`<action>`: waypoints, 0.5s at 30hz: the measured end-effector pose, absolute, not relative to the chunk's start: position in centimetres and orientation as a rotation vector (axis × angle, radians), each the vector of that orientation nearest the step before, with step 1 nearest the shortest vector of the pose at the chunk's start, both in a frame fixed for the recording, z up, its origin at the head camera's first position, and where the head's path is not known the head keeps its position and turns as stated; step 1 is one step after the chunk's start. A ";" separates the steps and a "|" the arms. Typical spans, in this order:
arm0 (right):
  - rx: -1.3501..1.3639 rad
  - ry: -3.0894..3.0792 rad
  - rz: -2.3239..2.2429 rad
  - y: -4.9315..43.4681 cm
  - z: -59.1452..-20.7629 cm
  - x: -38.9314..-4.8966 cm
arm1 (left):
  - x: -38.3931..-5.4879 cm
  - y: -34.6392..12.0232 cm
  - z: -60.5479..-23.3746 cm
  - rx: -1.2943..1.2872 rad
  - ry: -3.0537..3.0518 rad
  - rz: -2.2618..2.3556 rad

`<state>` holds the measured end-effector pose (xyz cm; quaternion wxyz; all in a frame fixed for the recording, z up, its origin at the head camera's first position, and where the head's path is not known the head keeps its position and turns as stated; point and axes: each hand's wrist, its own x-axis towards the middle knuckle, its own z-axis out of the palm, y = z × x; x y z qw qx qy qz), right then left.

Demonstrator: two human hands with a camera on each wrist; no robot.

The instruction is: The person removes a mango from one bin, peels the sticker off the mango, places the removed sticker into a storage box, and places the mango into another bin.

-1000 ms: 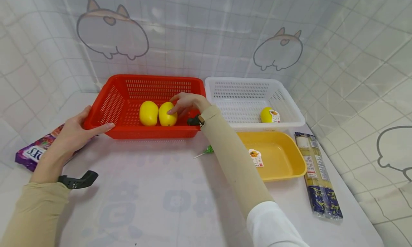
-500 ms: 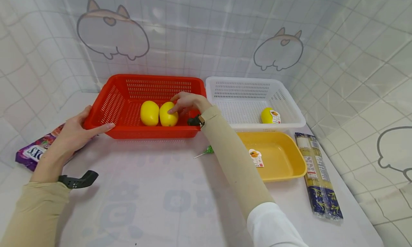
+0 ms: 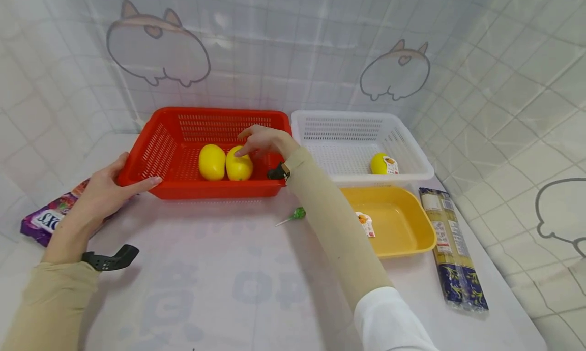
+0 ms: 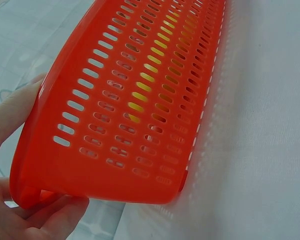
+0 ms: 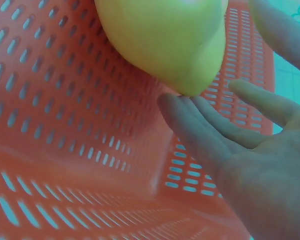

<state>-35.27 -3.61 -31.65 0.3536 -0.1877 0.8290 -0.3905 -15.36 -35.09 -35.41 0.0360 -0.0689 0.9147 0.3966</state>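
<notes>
Two yellow mangoes lie side by side in the red basket [image 3: 220, 190], a left mango [image 3: 211, 162] and a right mango [image 3: 240, 168]. Over the right one is my right hand [image 3: 263, 138], with its fingers spread and nothing gripped. In the right wrist view its fingertips [image 5: 168, 102] come close to the lower end of a mango [image 5: 165, 40]; whether they touch it I cannot tell. My left hand [image 3: 103, 191] holds the basket's front left corner. The left wrist view has its thumb and fingers on either side of the basket's rim [image 4: 27, 165].
Right of the red basket stands a white basket [image 3: 361, 178] holding a stickered yellow fruit [image 3: 378, 164]. In front of it is a yellow tray [image 3: 403, 224], partly behind my right sleeve. A green lollipop [image 3: 298, 213], a spaghetti pack [image 3: 450, 244] and a purple bag [image 3: 50, 216] lie on the table.
My right hand has lifted slightly off the right mango and its fingers have spread. Both mangoes stay in place, and my left hand stays on the basket's corner.
</notes>
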 end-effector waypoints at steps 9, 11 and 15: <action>-0.501 2.188 -1.002 -3.0 -30.3 -35.2 | -15.5 -35.2 -35.3 -0.209 2.810 1.224; -0.508 2.192 -1.009 -2.8 -30.1 -35.2 | -15.5 -35.1 -35.4 -0.216 2.809 1.224; -0.507 2.198 -1.005 -2.6 -29.6 -34.9 | -15.4 -35.0 -35.5 -0.221 2.802 1.230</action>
